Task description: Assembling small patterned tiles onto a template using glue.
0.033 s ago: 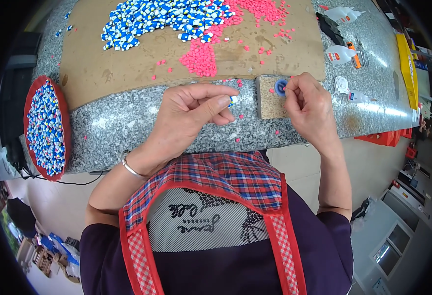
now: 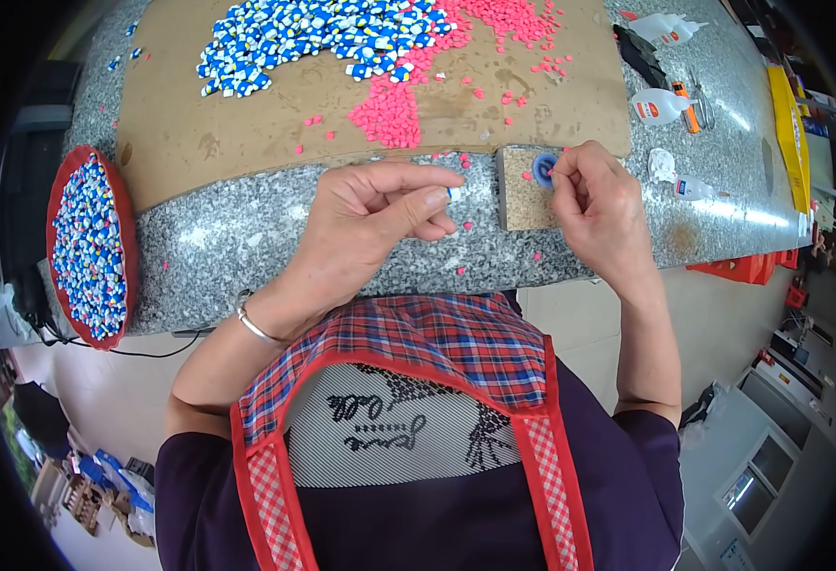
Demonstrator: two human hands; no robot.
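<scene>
Not much elbow room on that speckled grey granite counter [image 2: 247, 238]. The big brown cardboard sheet [image 2: 209, 133] took up most of the back, buried under a heap of small blue-and-white pieces [image 2: 323, 38] and a spill of tiny pink pieces [image 2: 389, 109]. The left hand [image 2: 380, 214] and right hand [image 2: 599, 205] sat close together at the front edge, with a small tan cork block [image 2: 523, 195] wedged between them. Off to the right, white glue bottles [image 2: 661, 105] crowded the surface. A red-rimmed round tray [image 2: 54, 238] full of blue-and-white pieces blocked the left end. The bare strip of granite between that tray and the left hand was the widest open lane.
</scene>
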